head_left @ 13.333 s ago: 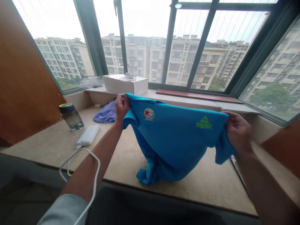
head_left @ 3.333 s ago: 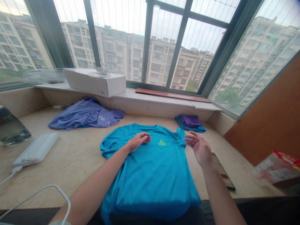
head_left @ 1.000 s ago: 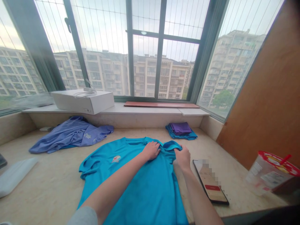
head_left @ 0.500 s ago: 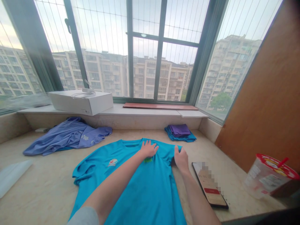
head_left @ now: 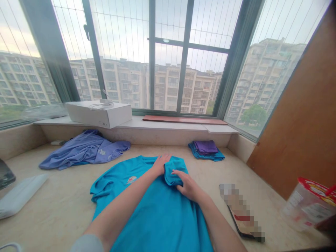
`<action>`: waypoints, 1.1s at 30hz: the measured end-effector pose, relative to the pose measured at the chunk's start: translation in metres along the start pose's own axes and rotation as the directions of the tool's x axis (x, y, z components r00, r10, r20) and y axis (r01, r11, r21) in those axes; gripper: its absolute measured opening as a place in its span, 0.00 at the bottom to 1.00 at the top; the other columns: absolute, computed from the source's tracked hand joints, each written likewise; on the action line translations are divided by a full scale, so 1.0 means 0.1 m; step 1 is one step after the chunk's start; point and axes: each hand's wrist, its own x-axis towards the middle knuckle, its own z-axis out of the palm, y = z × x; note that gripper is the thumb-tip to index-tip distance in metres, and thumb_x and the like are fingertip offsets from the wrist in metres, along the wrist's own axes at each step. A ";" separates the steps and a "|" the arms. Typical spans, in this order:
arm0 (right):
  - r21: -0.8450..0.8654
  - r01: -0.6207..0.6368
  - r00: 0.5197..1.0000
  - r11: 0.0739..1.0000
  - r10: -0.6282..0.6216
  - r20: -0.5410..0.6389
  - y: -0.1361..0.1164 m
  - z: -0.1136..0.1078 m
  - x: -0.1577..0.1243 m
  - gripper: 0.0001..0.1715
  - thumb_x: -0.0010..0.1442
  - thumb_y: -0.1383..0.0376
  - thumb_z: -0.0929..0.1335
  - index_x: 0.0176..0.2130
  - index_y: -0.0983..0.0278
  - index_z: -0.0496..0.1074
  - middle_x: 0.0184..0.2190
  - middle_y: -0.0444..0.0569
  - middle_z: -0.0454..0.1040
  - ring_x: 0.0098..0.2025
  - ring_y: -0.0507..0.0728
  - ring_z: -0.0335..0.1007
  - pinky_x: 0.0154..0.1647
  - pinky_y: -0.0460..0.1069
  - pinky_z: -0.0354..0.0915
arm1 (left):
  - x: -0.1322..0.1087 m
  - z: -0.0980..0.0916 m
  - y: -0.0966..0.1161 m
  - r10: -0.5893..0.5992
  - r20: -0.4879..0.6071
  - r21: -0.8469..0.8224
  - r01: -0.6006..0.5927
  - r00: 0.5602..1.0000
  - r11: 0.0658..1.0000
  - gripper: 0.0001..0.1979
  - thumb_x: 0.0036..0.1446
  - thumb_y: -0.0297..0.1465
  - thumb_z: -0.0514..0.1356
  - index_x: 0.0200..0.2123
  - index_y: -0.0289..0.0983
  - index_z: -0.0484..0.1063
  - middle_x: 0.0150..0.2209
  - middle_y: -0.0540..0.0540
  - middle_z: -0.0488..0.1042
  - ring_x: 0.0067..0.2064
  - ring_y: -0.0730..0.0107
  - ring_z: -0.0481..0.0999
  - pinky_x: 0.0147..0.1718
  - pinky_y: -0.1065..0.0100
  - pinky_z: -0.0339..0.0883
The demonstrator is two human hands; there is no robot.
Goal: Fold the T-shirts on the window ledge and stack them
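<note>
A turquoise T-shirt (head_left: 152, 213) lies spread out before me, its neckline away from me and a small emblem on its chest. My left hand (head_left: 160, 165) rests flat on it beside the collar, fingers stretched out and partly behind the turned-over sleeve. That sleeve (head_left: 173, 171), on the right side, is folded inward across the shirt. My right hand (head_left: 188, 185) has the folded part between thumb and fingers. The opposite sleeve (head_left: 103, 187) still sticks out to the left.
A crumpled lavender garment (head_left: 86, 150) lies at the back left, a folded purple and blue stack (head_left: 206, 148) at the back right. A phone (head_left: 243, 213) and a plastic cup (head_left: 307, 206) stand to the right. A white box (head_left: 105, 113) sits on the sill.
My right hand has carried the right sleeve leftward and folded it over onto the shirt. My left hand stays pressed near the collar. The view has shifted slightly left.
</note>
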 end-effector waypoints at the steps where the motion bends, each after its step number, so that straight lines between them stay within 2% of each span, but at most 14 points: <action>1: -0.006 -0.006 0.999 1.000 0.006 0.041 -0.05 0.01 0.00 0.31 0.56 0.71 0.70 0.59 0.59 0.71 0.63 0.54 0.70 0.65 0.64 0.64 0.67 0.61 0.59 | -0.05 -0.03 -0.08 -0.014 -0.008 0.002 0.014 1.000 1.000 0.27 0.65 0.30 0.51 0.67 0.39 0.61 0.68 0.38 0.64 0.70 0.50 0.59 0.68 0.47 0.47; 4: -0.041 -0.049 0.995 0.998 0.052 0.083 -0.14 0.03 -0.01 0.26 0.60 0.65 0.71 0.58 0.60 0.73 0.61 0.57 0.71 0.65 0.66 0.66 0.66 0.63 0.60 | -0.18 -0.11 -0.26 -0.052 -0.041 -0.009 0.052 0.998 0.999 0.27 0.66 0.27 0.47 0.67 0.34 0.61 0.66 0.35 0.65 0.69 0.51 0.62 0.68 0.48 0.49; 6: -0.060 -0.055 0.993 0.997 0.061 0.099 -0.15 0.04 0.00 0.21 0.63 0.63 0.70 0.56 0.60 0.76 0.59 0.57 0.74 0.63 0.66 0.68 0.65 0.63 0.62 | -0.26 -0.14 -0.28 -0.026 -0.053 -0.037 0.024 0.998 0.999 0.25 0.69 0.30 0.45 0.67 0.33 0.61 0.66 0.35 0.66 0.68 0.53 0.63 0.67 0.52 0.52; 8: -0.067 -0.050 0.994 0.996 0.057 0.095 -0.14 0.05 0.01 0.18 0.66 0.62 0.68 0.54 0.60 0.78 0.58 0.55 0.75 0.61 0.65 0.70 0.64 0.62 0.63 | -0.33 -0.14 -0.24 0.035 -0.045 -0.071 -0.038 0.998 0.997 0.25 0.70 0.35 0.46 0.66 0.35 0.62 0.66 0.38 0.67 0.67 0.55 0.64 0.67 0.55 0.54; 11: -0.030 -0.026 0.997 0.999 0.028 0.067 -0.15 0.05 0.01 0.19 0.67 0.62 0.66 0.55 0.58 0.77 0.56 0.52 0.77 0.59 0.64 0.72 0.63 0.61 0.65 | -0.40 -0.12 -0.12 0.137 -0.008 -0.117 -0.137 0.991 0.984 0.27 0.69 0.41 0.52 0.67 0.38 0.61 0.66 0.42 0.67 0.66 0.57 0.67 0.65 0.60 0.58; 14: 0.023 -0.011 0.996 1.000 0.009 0.092 -0.23 -0.01 0.00 0.18 0.68 0.59 0.65 0.53 0.58 0.78 0.52 0.50 0.80 0.54 0.63 0.76 0.58 0.58 0.69 | -0.44 -0.11 -0.02 0.196 0.017 -0.133 -0.192 0.981 0.972 0.26 0.66 0.36 0.55 0.66 0.38 0.64 0.65 0.43 0.69 0.65 0.55 0.68 0.65 0.58 0.57; 18: 0.109 -0.098 0.990 0.989 0.087 0.108 -0.31 -0.07 -0.02 0.22 0.69 0.51 0.63 0.48 0.57 0.81 0.44 0.48 0.83 0.45 0.62 0.80 0.49 0.55 0.73 | -0.46 -0.14 0.01 0.191 0.065 -0.069 -0.186 0.980 0.980 0.22 0.67 0.30 0.51 0.62 0.40 0.69 0.63 0.43 0.71 0.65 0.53 0.68 0.65 0.52 0.56; 20: 0.129 -0.137 0.990 0.982 0.134 0.032 -0.30 -0.06 -0.01 0.25 0.70 0.50 0.60 0.49 0.58 0.81 0.45 0.49 0.83 0.47 0.62 0.80 0.50 0.55 0.73 | -0.47 -0.17 0.00 0.156 0.073 -0.030 -0.154 0.985 0.988 0.21 0.67 0.31 0.52 0.61 0.39 0.70 0.63 0.38 0.71 0.65 0.50 0.68 0.64 0.49 0.57; 22: 0.105 -0.148 0.988 0.983 0.152 -0.032 -0.26 -0.04 0.00 0.26 0.70 0.50 0.60 0.52 0.59 0.79 0.51 0.51 0.81 0.53 0.63 0.78 0.56 0.58 0.70 | -0.51 -0.20 -0.03 0.120 0.069 -0.003 -0.120 0.990 0.993 0.21 0.67 0.33 0.52 0.61 0.37 0.70 0.62 0.35 0.71 0.65 0.48 0.68 0.64 0.47 0.57; 25: 0.060 -0.128 0.992 0.990 0.127 0.013 -0.22 -0.02 -0.02 0.24 0.67 0.50 0.65 0.53 0.59 0.79 0.55 0.52 0.77 0.60 0.66 0.71 0.63 0.61 0.63 | -0.63 -0.26 -0.11 0.081 0.075 0.027 -0.084 0.994 0.996 0.22 0.68 0.35 0.51 0.62 0.38 0.68 0.63 0.35 0.70 0.65 0.48 0.67 0.66 0.46 0.53; 27: 0.072 -0.121 0.991 0.990 0.117 0.059 -0.20 -0.01 -0.04 0.22 0.67 0.50 0.65 0.49 0.58 0.81 0.54 0.51 0.79 0.60 0.66 0.72 0.63 0.62 0.63 | -0.76 -0.31 -0.18 0.058 0.085 0.039 -0.062 0.995 0.997 0.23 0.69 0.38 0.50 0.63 0.38 0.67 0.63 0.35 0.69 0.66 0.47 0.66 0.66 0.44 0.52; 29: 0.086 -0.145 0.989 0.986 0.143 0.032 -0.18 -0.01 -0.03 0.22 0.68 0.51 0.63 0.47 0.57 0.82 0.51 0.50 0.80 0.56 0.65 0.75 0.60 0.61 0.67 | -0.91 -0.35 -0.25 0.042 0.102 0.046 -0.047 0.994 0.998 0.25 0.69 0.41 0.50 0.64 0.38 0.65 0.64 0.34 0.68 0.66 0.45 0.65 0.65 0.43 0.53; 31: 0.038 -0.183 0.983 0.982 0.184 -0.031 -0.14 0.00 0.03 0.22 0.69 0.52 0.62 0.50 0.58 0.80 0.52 0.50 0.80 0.55 0.63 0.76 0.59 0.59 0.67 | -1.06 -0.37 -0.31 0.041 0.114 0.042 -0.046 0.993 0.998 0.27 0.69 0.43 0.50 0.66 0.37 0.62 0.66 0.34 0.65 0.67 0.46 0.64 0.65 0.44 0.53; 33: -0.055 -0.221 0.974 0.974 0.217 -0.065 -0.08 0.00 0.16 0.21 0.69 0.56 0.63 0.53 0.59 0.78 0.55 0.51 0.78 0.59 0.62 0.73 0.63 0.57 0.64 | -1.17 -0.35 -0.34 0.048 0.104 0.012 -0.049 0.993 0.999 0.28 0.70 0.44 0.49 0.68 0.38 0.60 0.68 0.36 0.63 0.69 0.48 0.61 0.67 0.46 0.51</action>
